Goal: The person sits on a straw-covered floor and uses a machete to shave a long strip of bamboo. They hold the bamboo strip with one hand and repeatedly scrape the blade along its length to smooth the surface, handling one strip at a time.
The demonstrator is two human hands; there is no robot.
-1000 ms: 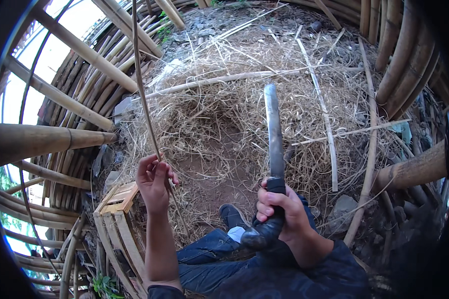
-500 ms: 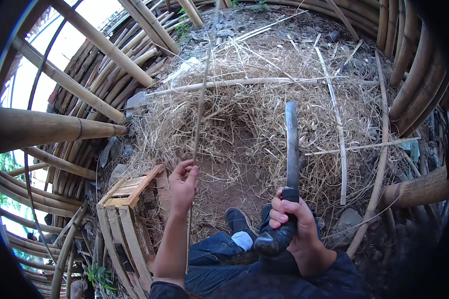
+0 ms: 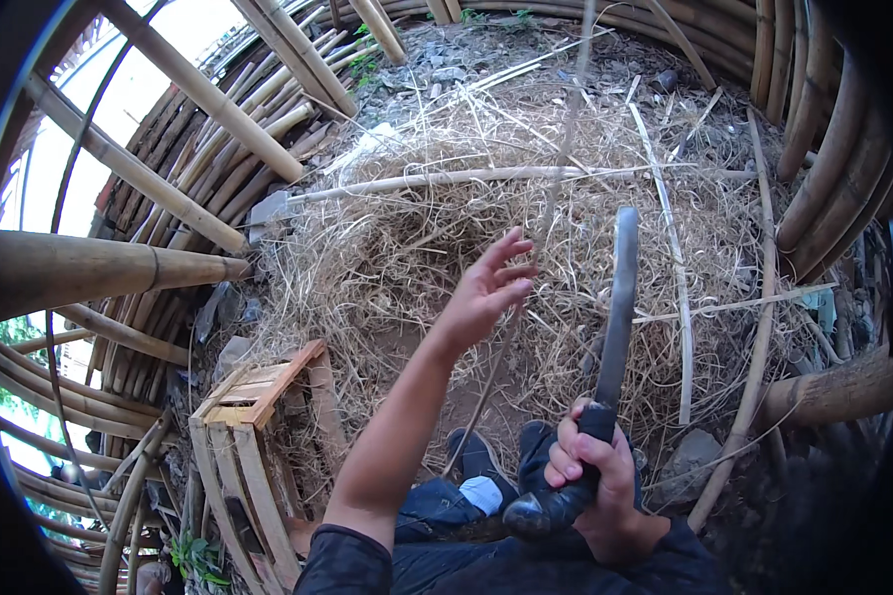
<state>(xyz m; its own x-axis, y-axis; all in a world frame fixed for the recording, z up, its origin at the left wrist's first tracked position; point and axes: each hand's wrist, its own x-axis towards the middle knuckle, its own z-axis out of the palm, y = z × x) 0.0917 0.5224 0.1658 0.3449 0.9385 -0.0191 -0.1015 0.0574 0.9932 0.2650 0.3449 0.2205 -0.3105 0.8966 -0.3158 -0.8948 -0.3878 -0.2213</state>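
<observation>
your right hand [image 3: 610, 476] clenched the black-handled grey-metal knife [image 3: 620, 297], right of the slatted pale-wood crate [image 3: 286, 385], your loosely spread left hand [image 3: 491, 283] was at the thin brown rod [image 3: 489, 385], nearer that crate, couldn't tell if gripping

Right hand [image 3: 605, 466] closed round the dark handle of a knife [image 3: 620, 297], blade up. Left hand [image 3: 486, 288] raised, fingers [image 3: 502, 248] apart and part-bent, at a long thin strip [image 3: 566, 149]; contact unclear. Strip slants down toward a shoe [image 3: 481, 458]. Pale shavings [image 3: 357, 288] litter the ground. Slatted crate [image 3: 261, 471] at left, near bamboo poles [image 3: 109, 270]. Grey rock [image 3: 693, 461] at right.
</observation>
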